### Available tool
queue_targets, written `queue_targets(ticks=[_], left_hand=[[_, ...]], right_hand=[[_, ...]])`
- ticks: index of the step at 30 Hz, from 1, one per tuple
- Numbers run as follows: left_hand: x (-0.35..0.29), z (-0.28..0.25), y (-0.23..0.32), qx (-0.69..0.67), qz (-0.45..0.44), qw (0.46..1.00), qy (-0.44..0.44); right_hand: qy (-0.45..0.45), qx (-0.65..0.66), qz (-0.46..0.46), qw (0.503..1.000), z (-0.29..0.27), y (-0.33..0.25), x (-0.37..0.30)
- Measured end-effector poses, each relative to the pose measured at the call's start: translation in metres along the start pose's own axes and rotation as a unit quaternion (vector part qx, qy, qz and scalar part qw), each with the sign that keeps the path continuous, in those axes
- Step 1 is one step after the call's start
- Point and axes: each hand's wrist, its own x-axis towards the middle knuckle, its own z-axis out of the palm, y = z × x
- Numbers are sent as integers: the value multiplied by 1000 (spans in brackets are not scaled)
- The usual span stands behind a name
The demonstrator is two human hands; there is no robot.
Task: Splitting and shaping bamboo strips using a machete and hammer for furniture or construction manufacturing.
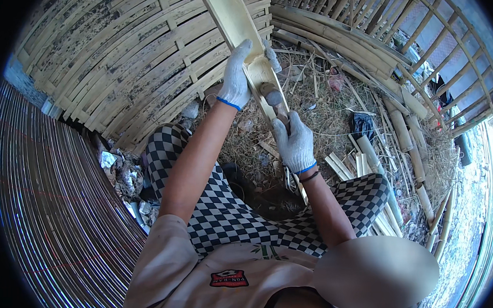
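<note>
My left hand, in a white work glove with a blue cuff, grips a long pale split bamboo slat that runs up and away toward the top of the view. Just below it, my right hand, also gloved, is closed around the handle of a tool whose dark rounded end rests against the slat. The tool's blade is hidden by the slat and my glove. My legs in black-and-white checked trousers are spread on either side of the work.
A woven bamboo panel stands at the back left. A curved panel of thin strips lies at left. Bamboo poles, cut pieces, straw and scraps litter the ground at right, below a bamboo lattice.
</note>
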Motion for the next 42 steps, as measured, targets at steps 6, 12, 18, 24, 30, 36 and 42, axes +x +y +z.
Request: queue_targets(ticks=[6, 12, 18, 24, 30, 36, 42], left_hand=[[-1, 7, 4, 58, 22, 998, 5], [-5, 10, 1, 15, 2, 999, 38], [-7, 20, 1, 45, 16, 999, 19], [-8, 10, 1, 9, 16, 1000, 22], [-12, 38, -3, 33, 12, 999, 37], [-18, 33, -1, 15, 20, 999, -48], [-10, 29, 31, 77, 36, 993, -78]], right_hand=[[151, 58, -240, 957, -20, -12, -1], [30, -8, -49, 998, -10, -3, 6], [143, 71, -199, 967, -29, -20, -1], [38, -18, -53, 998, -16, -9, 5], [79, 18, -74, 994, -19, -6, 2], [55, 10, -104, 993, -19, -6, 4], [137, 160, -74, 975, -33, 18, -1]])
